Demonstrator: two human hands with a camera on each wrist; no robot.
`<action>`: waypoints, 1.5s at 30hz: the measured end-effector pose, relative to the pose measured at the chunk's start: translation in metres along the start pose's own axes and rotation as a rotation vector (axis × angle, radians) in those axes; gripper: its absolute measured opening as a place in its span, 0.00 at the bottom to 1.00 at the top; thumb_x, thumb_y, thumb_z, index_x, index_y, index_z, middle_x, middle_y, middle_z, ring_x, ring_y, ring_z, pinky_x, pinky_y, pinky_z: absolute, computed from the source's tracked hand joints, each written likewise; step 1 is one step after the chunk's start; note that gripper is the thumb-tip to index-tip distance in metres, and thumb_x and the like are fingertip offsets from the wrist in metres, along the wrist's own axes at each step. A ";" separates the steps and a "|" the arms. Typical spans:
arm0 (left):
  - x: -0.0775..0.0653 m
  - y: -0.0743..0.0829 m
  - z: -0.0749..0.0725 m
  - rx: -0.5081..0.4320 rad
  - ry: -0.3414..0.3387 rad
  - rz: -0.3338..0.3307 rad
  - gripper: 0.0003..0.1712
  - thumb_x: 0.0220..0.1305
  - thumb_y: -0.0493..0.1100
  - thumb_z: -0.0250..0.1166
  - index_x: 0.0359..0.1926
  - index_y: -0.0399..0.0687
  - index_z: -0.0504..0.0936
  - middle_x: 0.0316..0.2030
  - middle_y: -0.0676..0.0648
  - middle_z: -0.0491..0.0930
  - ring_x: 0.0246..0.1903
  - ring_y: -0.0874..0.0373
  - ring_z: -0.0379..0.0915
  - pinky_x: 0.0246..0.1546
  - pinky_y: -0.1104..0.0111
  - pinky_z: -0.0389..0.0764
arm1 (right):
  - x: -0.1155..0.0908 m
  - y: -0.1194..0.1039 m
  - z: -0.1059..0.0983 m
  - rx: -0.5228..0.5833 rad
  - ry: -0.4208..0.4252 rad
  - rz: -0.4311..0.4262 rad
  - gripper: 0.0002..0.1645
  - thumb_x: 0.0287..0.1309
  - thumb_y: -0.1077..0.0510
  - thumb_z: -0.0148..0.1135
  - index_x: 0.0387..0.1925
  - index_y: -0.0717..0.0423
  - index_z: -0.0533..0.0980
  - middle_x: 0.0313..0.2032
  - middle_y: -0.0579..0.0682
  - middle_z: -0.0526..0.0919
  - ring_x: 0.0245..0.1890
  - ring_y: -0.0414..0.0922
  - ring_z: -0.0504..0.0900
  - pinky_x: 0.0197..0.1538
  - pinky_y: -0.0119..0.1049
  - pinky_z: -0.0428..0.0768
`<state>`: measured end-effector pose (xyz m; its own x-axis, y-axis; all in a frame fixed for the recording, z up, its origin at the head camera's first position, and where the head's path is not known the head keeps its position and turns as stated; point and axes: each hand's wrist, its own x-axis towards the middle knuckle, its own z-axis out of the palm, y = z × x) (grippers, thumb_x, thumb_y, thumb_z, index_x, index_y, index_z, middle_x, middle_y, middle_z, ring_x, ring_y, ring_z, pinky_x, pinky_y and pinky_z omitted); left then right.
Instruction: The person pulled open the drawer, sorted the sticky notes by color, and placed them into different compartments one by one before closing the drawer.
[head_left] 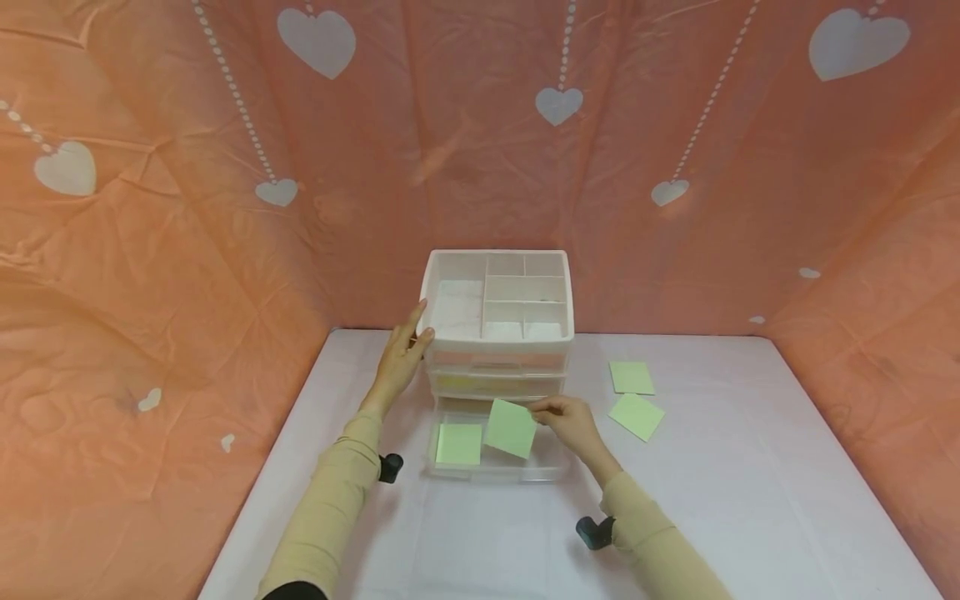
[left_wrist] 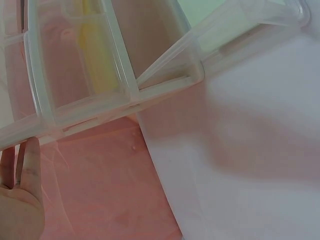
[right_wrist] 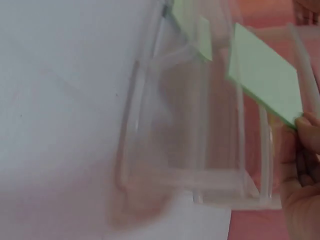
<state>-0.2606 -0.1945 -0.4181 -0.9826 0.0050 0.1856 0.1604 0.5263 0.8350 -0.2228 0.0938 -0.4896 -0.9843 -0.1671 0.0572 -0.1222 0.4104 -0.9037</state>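
Note:
A white drawer organizer (head_left: 454, 342) stands at the back of the table, its clear bottom drawer (head_left: 498, 475) pulled out. Over that drawer my right hand (head_left: 572, 427) pinches a green sticky note pad (head_left: 512, 430) by one corner; the right wrist view shows the pad (right_wrist: 265, 75) tilted between thumb and fingers. Another green pad (head_left: 459, 444) lies in the drawer's left part. My left hand (head_left: 401, 358) rests against the organizer's left side with fingers extended. In the left wrist view the fingers of this hand (left_wrist: 22, 200) touch the organizer's side.
Two more green pads, one farther back (head_left: 632, 377) and one nearer (head_left: 637, 417), lie on the white table (head_left: 720, 467) to the right. Something yellow (head_left: 480, 382) shows inside the middle drawer. The organizer's top has several compartments. An orange cloth with hearts (head_left: 480, 167) surrounds the table.

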 end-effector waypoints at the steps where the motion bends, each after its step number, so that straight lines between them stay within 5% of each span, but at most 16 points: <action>1: 0.000 0.000 0.000 -0.001 0.001 0.000 0.31 0.68 0.61 0.48 0.69 0.81 0.49 0.47 0.42 0.65 0.41 0.54 0.66 0.38 0.67 0.71 | 0.001 0.000 0.003 -0.027 -0.012 -0.022 0.07 0.52 0.68 0.62 0.34 0.62 0.84 0.37 0.58 0.85 0.32 0.42 0.83 0.36 0.29 0.80; 7: 0.000 0.000 0.002 0.006 0.000 -0.005 0.31 0.69 0.61 0.47 0.69 0.80 0.49 0.46 0.43 0.65 0.40 0.54 0.66 0.38 0.67 0.70 | 0.002 0.004 0.018 -0.188 -0.085 -0.123 0.08 0.53 0.69 0.60 0.32 0.62 0.83 0.35 0.57 0.86 0.36 0.49 0.84 0.38 0.34 0.81; 25: 0.001 -0.002 0.000 0.007 -0.002 -0.026 0.30 0.67 0.66 0.46 0.67 0.88 0.48 0.46 0.44 0.65 0.42 0.52 0.67 0.39 0.65 0.71 | 0.005 0.010 0.032 -0.409 -0.106 -0.197 0.08 0.49 0.69 0.60 0.31 0.62 0.83 0.35 0.57 0.84 0.39 0.52 0.81 0.45 0.46 0.79; 45: 0.001 -0.001 0.000 0.010 -0.008 -0.023 0.30 0.68 0.64 0.45 0.68 0.86 0.47 0.46 0.43 0.64 0.42 0.52 0.67 0.39 0.66 0.70 | 0.006 0.006 0.025 -0.198 -0.091 -0.038 0.08 0.56 0.62 0.62 0.37 0.60 0.82 0.37 0.54 0.86 0.39 0.49 0.83 0.44 0.42 0.80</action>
<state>-0.2618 -0.1956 -0.4189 -0.9868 -0.0005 0.1622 0.1368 0.5346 0.8340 -0.2259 0.0729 -0.5054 -0.9640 -0.2624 0.0424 -0.1900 0.5688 -0.8002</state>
